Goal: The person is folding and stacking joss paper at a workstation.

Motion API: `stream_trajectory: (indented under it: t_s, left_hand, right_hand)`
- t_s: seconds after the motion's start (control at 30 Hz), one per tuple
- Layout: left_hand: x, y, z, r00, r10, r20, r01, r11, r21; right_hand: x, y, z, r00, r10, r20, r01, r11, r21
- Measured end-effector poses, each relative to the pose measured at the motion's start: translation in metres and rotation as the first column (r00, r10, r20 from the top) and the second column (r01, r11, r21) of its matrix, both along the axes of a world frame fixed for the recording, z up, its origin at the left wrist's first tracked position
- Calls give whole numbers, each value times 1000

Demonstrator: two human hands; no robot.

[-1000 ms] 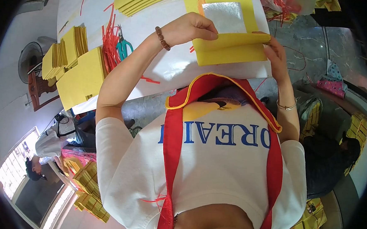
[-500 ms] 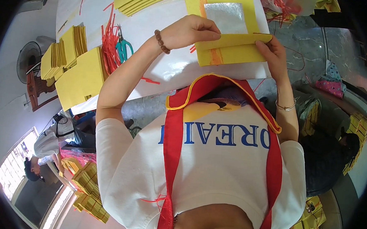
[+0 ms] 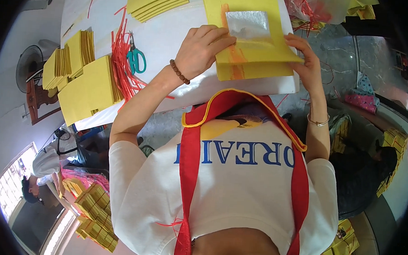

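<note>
- Nearest to me, at six o'clock, my white shirt and red apron straps fill the lower view; both forearms reach up toward twelve.
- My left hand (image 3: 202, 48) lies flat with its fingers nearly straight, pressing down on the folded yellow paper sheet (image 3: 256, 61) at the near edge of the desk (image 3: 167, 38); it pins the sheet rather than grips it.
- My right hand (image 3: 307, 59) is curled partly closed at the sheet's right edge, at about one o'clock, fingertips pinching the fold.
- The sheet carries a silver foil square (image 3: 247, 24) near its far side and an orange stripe down its left part.
- Risk, as I judge it: the sheet overhangs the desk's near edge, so if the left hand lifts, the fold could spring open or the sheet slip off toward my lap.
- An uneven pinch on the right could skew the crease or wrinkle the foil.
- At ten o'clock lie teal-handled scissors (image 3: 137, 59) beside a bundle of red strings (image 3: 119, 63); a sweeping elbow could drag them.
- Farther out, at nine to eleven o'clock, stand yellow paper stacks (image 3: 84, 84), well apart from my hands.
</note>
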State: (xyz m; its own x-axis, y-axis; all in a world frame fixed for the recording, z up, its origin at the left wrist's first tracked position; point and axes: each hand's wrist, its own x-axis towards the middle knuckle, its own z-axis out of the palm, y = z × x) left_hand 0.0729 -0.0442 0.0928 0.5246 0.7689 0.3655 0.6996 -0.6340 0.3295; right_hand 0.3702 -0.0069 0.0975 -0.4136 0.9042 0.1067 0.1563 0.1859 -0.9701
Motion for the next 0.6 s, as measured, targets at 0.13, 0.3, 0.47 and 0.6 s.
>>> stream_trajectory:
  t_s: [0.13,0.3,0.47,0.6]
  left_hand:
    - [0,-6,11,1000,-20,1,20,993,113]
    - [1,-28,27,998,-31,-47,35,995,91]
    - [3,-37,29,990,-9,143,26,993,-117]
    - [3,-25,28,967,20,254,40,973,-229]
  right_hand:
    - [-3,7,13,944,22,329,-130,942,309]
    - [-1,0,31,838,-25,545,-335,765,550]
    - [0,-7,30,839,177,515,-396,847,354]
    - [-1,-16,18,907,123,404,-218,956,196]
